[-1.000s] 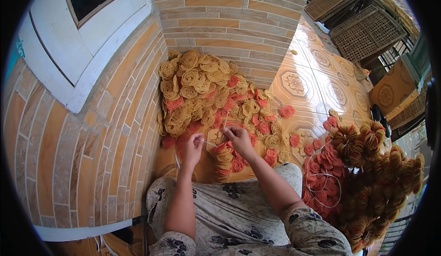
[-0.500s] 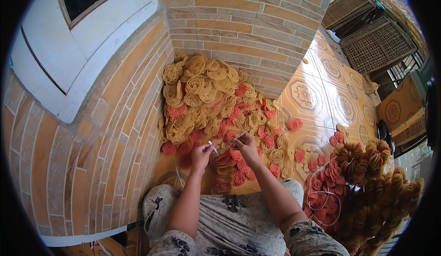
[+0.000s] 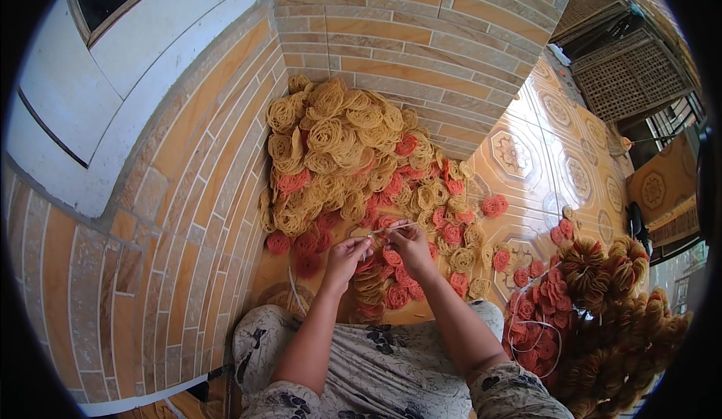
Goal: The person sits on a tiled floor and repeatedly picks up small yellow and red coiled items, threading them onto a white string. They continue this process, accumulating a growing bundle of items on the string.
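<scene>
Pinched in the fingers of my left hand [image 3: 346, 263] and my right hand [image 3: 411, 251] is a thin whitish strip [image 3: 403, 226]. It runs from one set of fingertips to the other; its ends are partly hidden. Just below my hands stands a short stack of thread-like coiled discs [image 3: 370, 287], looking like dried noodle nests, tan with coral ones among them. Beyond my fingers rises a heap of loose tan coils [image 3: 331, 137] with coral coils [image 3: 293, 181] mixed in. Near my left knee a white strip [image 3: 294, 287] curves over the floor.
Tiled walls [image 3: 391, 39] meet in a corner behind the heap. On my right lie coral coils [image 3: 553, 291], a looped white strip [image 3: 558, 336] and large strung bundles of tan coils [image 3: 590, 269]. Woven racks [image 3: 632, 69] stand at the far right, past the patterned tile floor [image 3: 519, 152].
My left hand has moved right and my right hand slightly right, bringing their fingertips closer. The whitish piece upright in my left fingers now lies across between both hands. The view has shifted a little.
</scene>
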`<state>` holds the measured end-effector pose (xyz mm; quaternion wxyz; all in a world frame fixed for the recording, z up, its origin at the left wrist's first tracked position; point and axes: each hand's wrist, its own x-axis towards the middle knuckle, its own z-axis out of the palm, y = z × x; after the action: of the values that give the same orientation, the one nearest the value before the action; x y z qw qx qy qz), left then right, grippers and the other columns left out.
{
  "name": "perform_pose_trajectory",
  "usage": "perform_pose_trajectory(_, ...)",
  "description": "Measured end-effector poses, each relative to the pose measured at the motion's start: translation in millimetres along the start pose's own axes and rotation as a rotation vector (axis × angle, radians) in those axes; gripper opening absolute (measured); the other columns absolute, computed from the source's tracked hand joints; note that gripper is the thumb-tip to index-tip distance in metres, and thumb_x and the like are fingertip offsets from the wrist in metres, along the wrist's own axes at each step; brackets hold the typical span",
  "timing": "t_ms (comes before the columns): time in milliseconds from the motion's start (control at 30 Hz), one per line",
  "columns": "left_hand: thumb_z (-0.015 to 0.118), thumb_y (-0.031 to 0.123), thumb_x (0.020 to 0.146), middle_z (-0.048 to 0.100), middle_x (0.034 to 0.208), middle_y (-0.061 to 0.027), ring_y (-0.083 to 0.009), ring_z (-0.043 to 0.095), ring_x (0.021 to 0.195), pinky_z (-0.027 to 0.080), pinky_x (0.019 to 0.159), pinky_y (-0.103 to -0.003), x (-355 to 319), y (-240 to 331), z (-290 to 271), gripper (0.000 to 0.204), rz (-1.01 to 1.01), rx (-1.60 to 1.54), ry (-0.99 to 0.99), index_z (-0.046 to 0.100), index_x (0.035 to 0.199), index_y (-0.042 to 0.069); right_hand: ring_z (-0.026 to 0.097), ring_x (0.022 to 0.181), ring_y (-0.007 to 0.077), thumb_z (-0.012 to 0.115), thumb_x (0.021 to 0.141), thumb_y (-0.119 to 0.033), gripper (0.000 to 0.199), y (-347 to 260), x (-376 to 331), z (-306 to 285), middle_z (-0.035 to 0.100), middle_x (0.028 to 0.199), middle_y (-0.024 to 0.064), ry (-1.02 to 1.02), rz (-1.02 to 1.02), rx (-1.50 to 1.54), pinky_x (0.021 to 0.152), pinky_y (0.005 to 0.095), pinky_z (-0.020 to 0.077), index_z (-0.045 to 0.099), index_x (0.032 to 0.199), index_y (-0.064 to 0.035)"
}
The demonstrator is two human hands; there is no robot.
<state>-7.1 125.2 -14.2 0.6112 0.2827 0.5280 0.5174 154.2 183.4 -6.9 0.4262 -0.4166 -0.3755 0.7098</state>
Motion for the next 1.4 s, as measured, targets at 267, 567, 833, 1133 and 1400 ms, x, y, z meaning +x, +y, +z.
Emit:
perform_pose_trajectory(267, 0.064, 0.019, 0.091, 0.067, 0.086, 0.0001, -0.0064, 0.061, 0.077, 0.045, 0.071, -0.02, -0.1, 0.8, -0.7, 0.021, -0.032, -0.036, 0.002, 0.068, 0.103, 0.001, 0.06, 0.073, 0.0109, 0.063, 0.089, -0.007, 0.016, 0.4, -2.3, 3.5, 0.063, 0.084, 0.0052, -0.025, -0.028, -0.043, 0.068, 0.0254, 0.048, 0.051, 0.098, -0.0011)
perform_pose_trajectory(567, 0.061, 0.018, 0.092, 0.065, 0.078, 0.0019, -0.0028, 0.049, 0.066, 0.039, 0.062, -0.018, 1.7, -3.2, -3.8, 0.02, -0.011, -0.091, -0.006, 0.069, 0.101, 0.002, 0.06, 0.074, 0.0107, 0.063, 0.09, -0.007, 0.015, -0.5, -4.9, 6.0, 0.063, 0.084, 0.0041, -0.044, -0.023, -0.091, 0.068, 0.0254, 0.0478, 0.052, 0.098, -0.0015)
perform_pose_trajectory(833, 0.06, 0.018, 0.093, 0.064, 0.078, 0.0022, -0.0034, 0.047, 0.066, 0.038, 0.063, -0.018, 1.8, -3.0, -4.5, 0.019, -0.043, -0.138, 0.018, 0.069, 0.099, 0.002, 0.058, 0.078, 0.0092, 0.063, 0.09, -0.006, 0.012, 0.4, -6.5, 5.3, 0.062, 0.086, 0.0022, -0.094, -0.03, -0.178, 0.073, 0.0244, 0.047, 0.054, 0.097, -0.0043)
perform_pose_trajectory(1133, 0.063, 0.02, 0.092, 0.064, 0.081, 0.001, -0.005, 0.051, 0.069, 0.041, 0.066, -0.02, 2.7, -7.6, -7.4, 0.02, -0.047, -0.098, 0.038, 0.067, 0.101, 0.002, 0.056, 0.086, 0.0075, 0.061, 0.09, -0.002, 0.01, 1.8, -5.9, 3.6, 0.06, 0.091, 0.0009, -0.158, -0.058, -0.212, 0.08, 0.0238, 0.0465, 0.054, 0.097, -0.0036)
perform_pose_trajectory(1400, 0.063, 0.019, 0.092, 0.065, 0.085, 0.0009, -0.0054, 0.053, 0.075, 0.042, 0.072, -0.021, 5.6, -15.0, -13.7, 0.02, -0.05, -0.126, -0.001, 0.067, 0.104, 0.004, 0.054, 0.066, 0.006, 0.059, 0.091, -0.006, 0.009, -4.2, -8.9, 5.3, 0.056, 0.079, 0.0002, -0.271, -0.142, -0.295, 0.058, 0.0217, 0.043, 0.052, 0.097, -0.0033)
